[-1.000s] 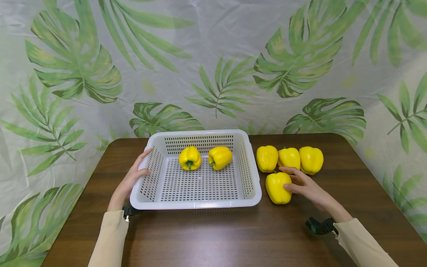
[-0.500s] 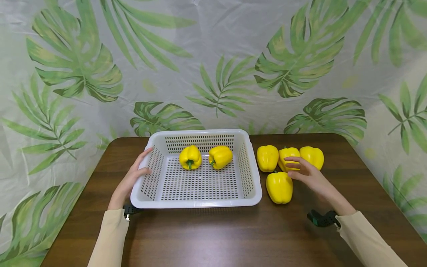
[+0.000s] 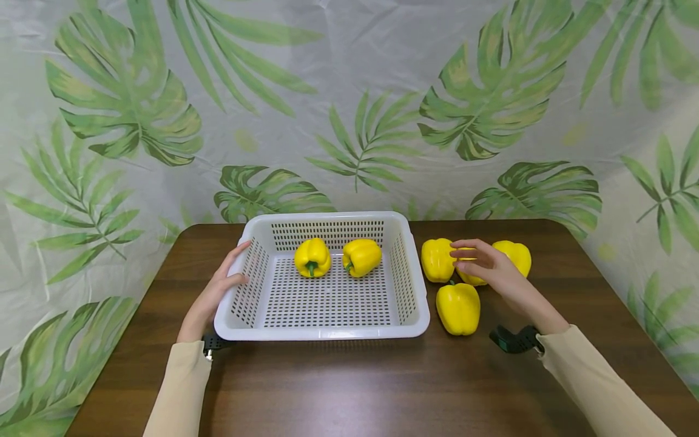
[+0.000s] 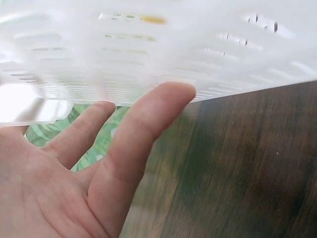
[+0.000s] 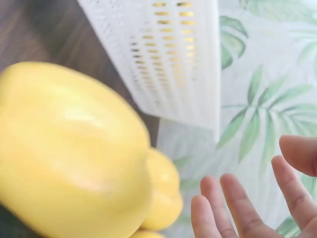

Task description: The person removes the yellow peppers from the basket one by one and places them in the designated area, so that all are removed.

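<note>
A white perforated plastic basket [image 3: 322,334] stands on the table with two yellow bell peppers inside, one at the left [image 3: 312,257] and another beside it [image 3: 363,257]. My left hand [image 3: 206,298] rests against the basket's left side, its thumb and fingers extended along the outer wall in the left wrist view. To the basket's right, my right hand [image 3: 505,279] hovers with spread fingers over the middle pepper [image 3: 474,280] of a back row, partly hiding it. The left pepper [image 3: 435,261] and right pepper [image 3: 514,256] flank it. A front pepper [image 3: 459,309] fills much of the right wrist view.
The dark wooden table [image 3: 349,394] extends in front of the basket. Behind it hangs a pale leaf-patterned cloth [image 3: 360,133]. A black wrist strap [image 3: 516,338] sits on the right forearm.
My right hand has left the front pepper and moved up and leftward over the middle back pepper. My left hand stays at the basket; the peppers lie as before.
</note>
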`<state>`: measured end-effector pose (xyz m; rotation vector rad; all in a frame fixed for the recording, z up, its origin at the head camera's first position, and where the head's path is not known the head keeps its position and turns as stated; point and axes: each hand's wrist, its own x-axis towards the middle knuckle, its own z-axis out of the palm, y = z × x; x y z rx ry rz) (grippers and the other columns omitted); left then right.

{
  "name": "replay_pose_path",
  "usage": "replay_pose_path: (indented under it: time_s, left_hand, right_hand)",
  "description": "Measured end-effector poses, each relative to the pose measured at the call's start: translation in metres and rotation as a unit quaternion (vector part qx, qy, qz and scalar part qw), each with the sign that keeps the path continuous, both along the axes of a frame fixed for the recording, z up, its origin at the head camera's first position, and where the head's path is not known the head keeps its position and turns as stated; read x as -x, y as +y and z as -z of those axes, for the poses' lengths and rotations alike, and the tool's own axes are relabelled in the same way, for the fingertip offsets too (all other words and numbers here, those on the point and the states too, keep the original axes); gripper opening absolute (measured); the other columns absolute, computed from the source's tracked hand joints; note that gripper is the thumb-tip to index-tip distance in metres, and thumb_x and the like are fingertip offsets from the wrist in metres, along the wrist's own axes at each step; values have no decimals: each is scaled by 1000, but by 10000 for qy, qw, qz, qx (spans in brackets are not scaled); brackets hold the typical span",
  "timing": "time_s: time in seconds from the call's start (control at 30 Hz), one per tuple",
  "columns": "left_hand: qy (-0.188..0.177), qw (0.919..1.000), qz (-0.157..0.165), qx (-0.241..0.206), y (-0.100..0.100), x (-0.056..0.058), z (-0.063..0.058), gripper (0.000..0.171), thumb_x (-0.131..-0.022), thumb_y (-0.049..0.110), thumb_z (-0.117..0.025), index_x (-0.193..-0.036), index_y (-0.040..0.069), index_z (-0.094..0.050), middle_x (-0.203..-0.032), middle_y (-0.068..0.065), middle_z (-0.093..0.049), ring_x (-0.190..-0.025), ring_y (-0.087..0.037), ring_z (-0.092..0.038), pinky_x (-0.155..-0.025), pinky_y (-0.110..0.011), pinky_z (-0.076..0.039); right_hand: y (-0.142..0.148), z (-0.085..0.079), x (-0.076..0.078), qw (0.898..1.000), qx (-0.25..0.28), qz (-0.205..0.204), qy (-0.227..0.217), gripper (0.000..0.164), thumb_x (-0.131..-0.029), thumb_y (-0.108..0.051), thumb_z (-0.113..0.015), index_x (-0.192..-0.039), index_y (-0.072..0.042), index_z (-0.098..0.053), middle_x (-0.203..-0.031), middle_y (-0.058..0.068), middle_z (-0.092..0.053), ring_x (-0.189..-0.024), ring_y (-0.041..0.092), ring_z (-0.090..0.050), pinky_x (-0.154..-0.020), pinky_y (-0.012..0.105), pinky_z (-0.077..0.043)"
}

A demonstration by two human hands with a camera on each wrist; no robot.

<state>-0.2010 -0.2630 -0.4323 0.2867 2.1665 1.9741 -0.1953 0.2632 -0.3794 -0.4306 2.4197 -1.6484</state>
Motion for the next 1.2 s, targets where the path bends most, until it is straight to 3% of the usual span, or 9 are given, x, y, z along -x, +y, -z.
replay_pose_path:
  time_s: [0.13,0.3,0.4,0.67,1.2]
  left_hand:
    - [10,10000,-2,25,0,0,0,73,-90,-4,-38,-154,23,-13,-154,-19,-6,-127,-48,-27,-83,-53,-43]
    - [15,10000,12,24,0,0,0,73,-90,-4,-39,-154,22,-13,-154,-19,-6,-127,-48,-27,-84,-53,-43]
    - [9,10000,12,22,0,0,-1,73,-90,-4,-39,-154,22,-12,-154,-19,-6,-127,-48,-27,-84,-53,-42]
    - [18,10000,-7,72,0,0,0,73,-91,-2,-39,-154,23,-12,-154,-20,-6,-127,-50,-27,-85,-57,-42]
    - [70,9999,6,95,-1,1,1,73,-91,-2,-40,-154,23,-12,-154,-20,-7,-126,-50,-29,-84,-57,-43]
  right_hand:
    - [-11,-8,4,9999,70,-133,27,48,-96,-20,-57,-137,0,-41,-139,22,-43,-123,37,-45,-90,28,-46]
    - [-27,-16,9,9997,23,-221,62,45,-95,-21,-59,-135,-3,-46,-136,19,-48,-123,33,-46,-98,50,-38]
    - [-36,-20,12,9996,37,-282,53,44,-95,-21,-59,-134,-5,-47,-135,18,-49,-122,34,-47,-98,56,-35]
    - [-62,-25,24,9976,352,-588,5,44,-96,-15,-56,-135,1,-45,-133,21,-49,-121,36,-47,-100,54,-34]
    - [-122,-28,45,9949,500,-840,-269,41,-95,-13,-57,-135,-6,-49,-133,20,-50,-119,36,-49,-100,54,-34]
